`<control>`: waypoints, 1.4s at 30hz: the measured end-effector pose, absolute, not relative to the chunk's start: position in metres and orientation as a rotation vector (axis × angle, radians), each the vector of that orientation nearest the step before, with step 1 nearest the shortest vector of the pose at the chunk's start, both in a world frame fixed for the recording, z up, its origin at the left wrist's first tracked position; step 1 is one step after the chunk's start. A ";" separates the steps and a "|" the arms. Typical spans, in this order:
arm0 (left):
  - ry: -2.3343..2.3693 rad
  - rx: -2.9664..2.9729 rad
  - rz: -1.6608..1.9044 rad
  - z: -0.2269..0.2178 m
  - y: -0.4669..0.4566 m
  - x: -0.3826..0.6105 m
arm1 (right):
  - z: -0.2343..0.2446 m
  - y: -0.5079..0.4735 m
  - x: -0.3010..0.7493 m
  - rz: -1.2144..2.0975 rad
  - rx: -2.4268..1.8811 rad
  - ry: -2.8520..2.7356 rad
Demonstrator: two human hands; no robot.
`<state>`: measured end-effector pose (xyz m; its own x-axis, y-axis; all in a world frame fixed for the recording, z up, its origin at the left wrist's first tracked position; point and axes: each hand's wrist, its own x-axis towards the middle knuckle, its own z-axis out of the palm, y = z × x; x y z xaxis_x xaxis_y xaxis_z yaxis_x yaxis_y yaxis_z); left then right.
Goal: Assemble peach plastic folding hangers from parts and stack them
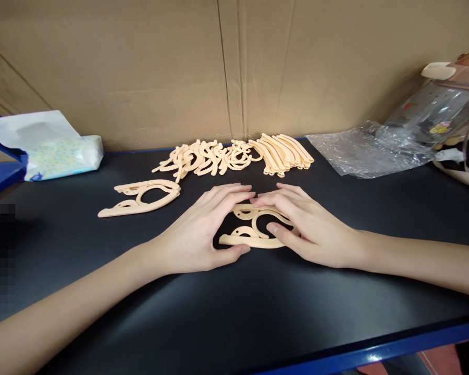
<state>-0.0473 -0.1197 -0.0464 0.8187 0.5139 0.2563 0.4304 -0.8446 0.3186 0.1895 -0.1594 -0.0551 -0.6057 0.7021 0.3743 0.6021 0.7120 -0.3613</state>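
Head view: right hand (312, 226) seemingly touches hanger (258, 242).

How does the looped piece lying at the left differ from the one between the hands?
The left looped piece lies apart from both hands; the near looped piece sits between the left hand and right hand, partly covered by the right.
The left looped piece's lower bar slants up rightward; the near looped piece's runs about level.
Both are pale peach and lie on the black tabletop.
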 end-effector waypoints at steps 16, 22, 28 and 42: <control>0.777 2.706 0.400 -0.049 -0.120 -0.048 | -0.056 -0.160 0.190 0.303 -0.925 -2.543; 0.784 2.733 0.390 -0.051 -0.120 -0.048 | -0.054 -0.160 0.189 0.285 -0.939 -2.462; 0.784 2.731 0.349 -0.050 -0.120 -0.048 | -0.050 -0.158 0.190 0.331 -1.047 -2.220; 0.812 2.786 0.152 -0.022 -0.125 -0.047 | -0.053 -0.153 0.193 0.631 -1.086 -1.981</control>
<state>-0.0467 -0.1246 -0.0219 0.8404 0.5410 0.0337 0.5165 -0.8181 0.2531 0.1927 -0.1526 -0.0529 -0.3350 0.8570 0.3916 0.4722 0.5124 -0.7173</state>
